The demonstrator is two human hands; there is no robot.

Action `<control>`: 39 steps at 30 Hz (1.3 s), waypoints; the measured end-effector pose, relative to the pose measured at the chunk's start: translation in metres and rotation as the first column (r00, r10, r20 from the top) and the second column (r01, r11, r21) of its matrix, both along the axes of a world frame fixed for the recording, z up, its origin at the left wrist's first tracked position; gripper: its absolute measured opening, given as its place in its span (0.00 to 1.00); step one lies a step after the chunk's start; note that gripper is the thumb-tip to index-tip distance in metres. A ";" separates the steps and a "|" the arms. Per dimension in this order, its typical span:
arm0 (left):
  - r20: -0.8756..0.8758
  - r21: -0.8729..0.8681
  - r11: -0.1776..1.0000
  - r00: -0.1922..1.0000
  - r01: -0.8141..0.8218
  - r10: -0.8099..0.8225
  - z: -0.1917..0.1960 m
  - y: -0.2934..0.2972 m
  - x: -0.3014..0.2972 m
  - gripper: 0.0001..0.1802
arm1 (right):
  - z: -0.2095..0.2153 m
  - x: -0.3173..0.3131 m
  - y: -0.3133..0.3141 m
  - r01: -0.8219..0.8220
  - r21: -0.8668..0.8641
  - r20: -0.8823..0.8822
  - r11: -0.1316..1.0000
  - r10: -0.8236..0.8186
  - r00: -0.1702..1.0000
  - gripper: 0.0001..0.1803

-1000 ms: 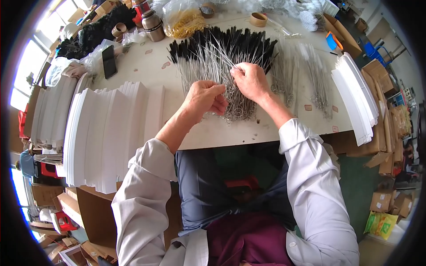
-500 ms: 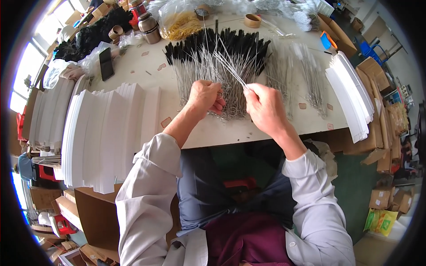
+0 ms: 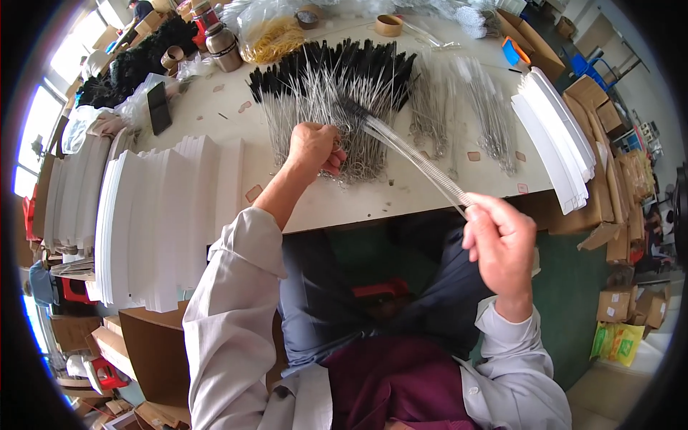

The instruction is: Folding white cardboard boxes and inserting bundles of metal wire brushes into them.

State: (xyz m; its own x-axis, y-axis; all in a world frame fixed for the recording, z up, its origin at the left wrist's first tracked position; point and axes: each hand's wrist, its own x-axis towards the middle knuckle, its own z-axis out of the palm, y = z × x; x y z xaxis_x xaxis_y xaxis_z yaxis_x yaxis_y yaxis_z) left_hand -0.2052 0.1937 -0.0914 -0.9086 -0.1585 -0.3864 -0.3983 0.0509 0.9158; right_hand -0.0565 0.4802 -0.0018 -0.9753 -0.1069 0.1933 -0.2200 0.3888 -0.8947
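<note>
Across the middle of the table spreads a dense pile of thin wire brushes [image 3: 380,68], black bristles at the far end and looped wire ends toward me. My left hand [image 3: 314,149] is closed at the pile's near left part; whatever its curled fingers hold is hidden. At the table's front edge, my right hand [image 3: 502,244] pinches the wire ends of some brushes [image 3: 419,159]. Their shafts slant up and left, with dark bristles over the pile, smeared by motion. Pale-bristled brushes [image 3: 491,118] lie in bunches right of the black ones.
White folded card strips [image 3: 154,222] stand stacked at the left, with more card strips [image 3: 555,143] at the right. A phone [image 3: 159,107], a metal flask [image 3: 223,49], a tape roll [image 3: 388,26] and a bag of yellow bands [image 3: 276,39] sit farther back.
My right hand has moved right and toward me, drawing the brushes back so their bristles trail over the pile. My left hand stays closed by the pile. The view has shifted slightly.
</note>
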 end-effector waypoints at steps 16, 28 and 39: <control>-0.058 0.236 0.867 0.897 0.440 -0.439 0.040 0.048 0.108 0.23 | -0.095 0.024 -0.041 0.068 -0.715 0.383 0.696 0.309 0.870 0.19; -0.193 0.308 0.791 0.849 0.528 -0.491 0.017 0.071 0.123 0.14 | -0.103 0.021 -0.042 -0.185 -0.591 0.290 0.785 0.420 0.860 0.13; -0.255 0.251 0.807 0.841 0.534 -0.477 -0.006 0.073 0.165 0.27 | -0.099 0.009 -0.019 0.094 -0.785 0.329 0.612 0.282 0.901 0.12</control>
State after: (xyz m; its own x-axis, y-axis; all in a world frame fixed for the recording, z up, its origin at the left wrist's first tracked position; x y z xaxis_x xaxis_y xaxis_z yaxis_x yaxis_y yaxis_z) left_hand -0.0404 0.2664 -0.0970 -0.8820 0.4400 -0.1691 -0.2293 -0.0871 0.9695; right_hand -0.0477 0.4611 -0.1009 -0.9708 -0.1981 -0.1351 0.2168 -0.4849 -0.8472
